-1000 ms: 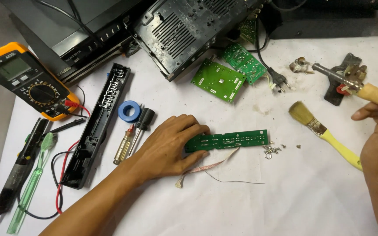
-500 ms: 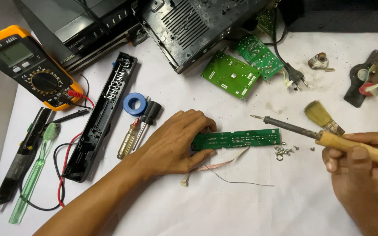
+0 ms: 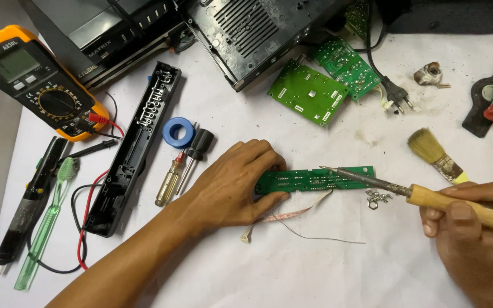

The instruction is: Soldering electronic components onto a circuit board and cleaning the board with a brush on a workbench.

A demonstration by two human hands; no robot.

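Observation:
A long narrow green circuit board point(image 3: 320, 178) lies on the white sheet at the centre. My left hand point(image 3: 232, 182) rests on its left end and pins it down with the fingers. My right hand point(image 3: 469, 228) grips a soldering iron point(image 3: 429, 197) by its wooden handle; the metal tip reaches over the board's middle, at or just above its surface. A thin ribbon cable and a loose wire point(image 3: 309, 228) trail from under the board.
Two more green boards point(image 3: 308, 91) and an open black device chassis point(image 3: 246, 28) lie at the back. A yellow multimeter point(image 3: 35, 80), black panel strip point(image 3: 135, 148), blue tape roll point(image 3: 178, 132), screwdrivers point(image 3: 169, 182), a brush point(image 3: 435, 154), small screws point(image 3: 376, 197) and a mains plug point(image 3: 394, 94) surround the board.
My right hand took the soldering iron from its stand at the far right and brought it leftward, the tip now over the board. My left hand stayed on the board.

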